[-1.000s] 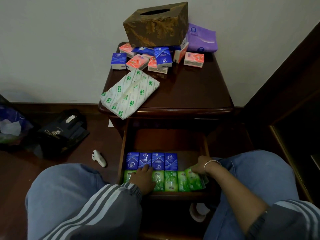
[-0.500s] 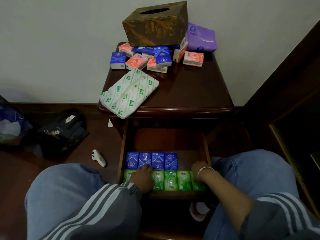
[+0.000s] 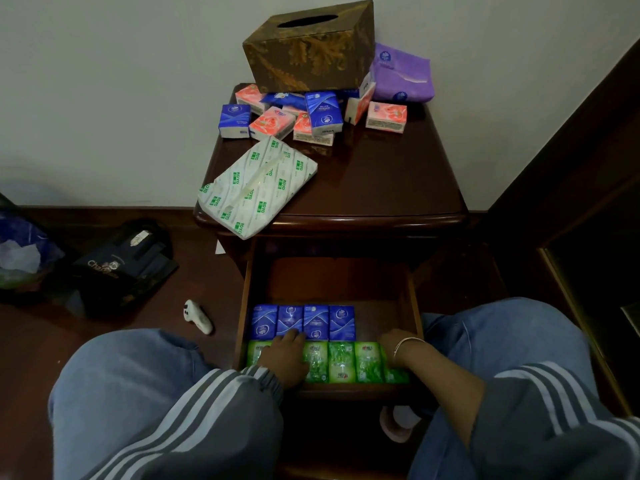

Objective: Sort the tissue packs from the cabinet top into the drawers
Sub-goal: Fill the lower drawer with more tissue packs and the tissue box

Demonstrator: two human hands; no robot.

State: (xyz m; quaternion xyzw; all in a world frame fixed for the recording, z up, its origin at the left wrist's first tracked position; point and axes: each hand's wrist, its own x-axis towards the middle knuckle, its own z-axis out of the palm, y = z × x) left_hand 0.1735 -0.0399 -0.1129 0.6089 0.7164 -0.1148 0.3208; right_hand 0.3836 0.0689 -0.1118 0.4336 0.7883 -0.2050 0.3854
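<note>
Cabinet top: dark wood, glossy varnish.
Drawer: wood, matt inside.
Green packs: shiny plastic film.
Bracelet: polished metal.
Sleeve: soft cloth, matt.

Low in the middle of the frame, the left hand covers some of the green packs, the right hand hides its own fingers and most of the last green pack at the right side of the drawer, and the left edge cuts off a blue bag.

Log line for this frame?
stage: packing drawer | left hand: resting on green packs | right hand: at row's right end, grip hidden | cabinet top: pink packs unsorted
</note>
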